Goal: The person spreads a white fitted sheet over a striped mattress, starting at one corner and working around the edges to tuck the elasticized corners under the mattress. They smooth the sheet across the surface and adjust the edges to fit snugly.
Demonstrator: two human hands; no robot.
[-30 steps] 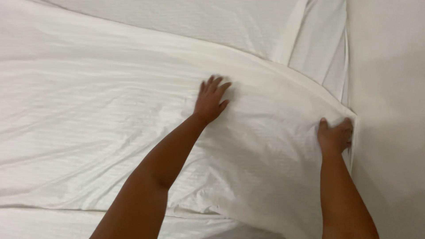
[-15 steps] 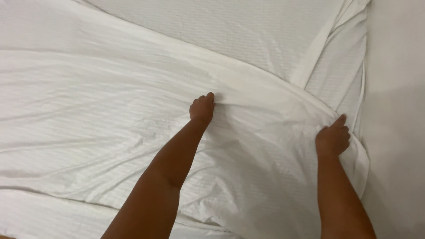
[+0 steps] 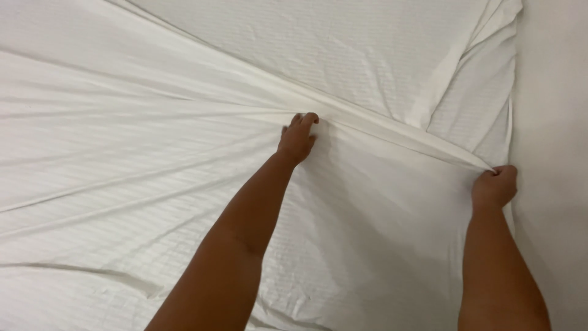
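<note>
A large white sheet [image 3: 122, 159] with a faint woven stripe lies spread across the view. My left hand [image 3: 297, 138] grips its folded upper edge near the middle, fingers curled into the cloth. My right hand [image 3: 495, 187] pinches the same edge at its right corner. Between the two hands the edge runs as a taut diagonal ridge [image 3: 398, 135]. Creases fan out to the left from my left hand.
Beneath lies another white layer of bedding [image 3: 343, 55], with a flat hem band [image 3: 447, 73] running down at the upper right. A plain pale surface [image 3: 554, 122] borders the sheets on the right.
My left hand went from lying flat with spread fingers to gripping the sheet's edge. My right hand closed on the corner, and the edge between them has pulled tight.
</note>
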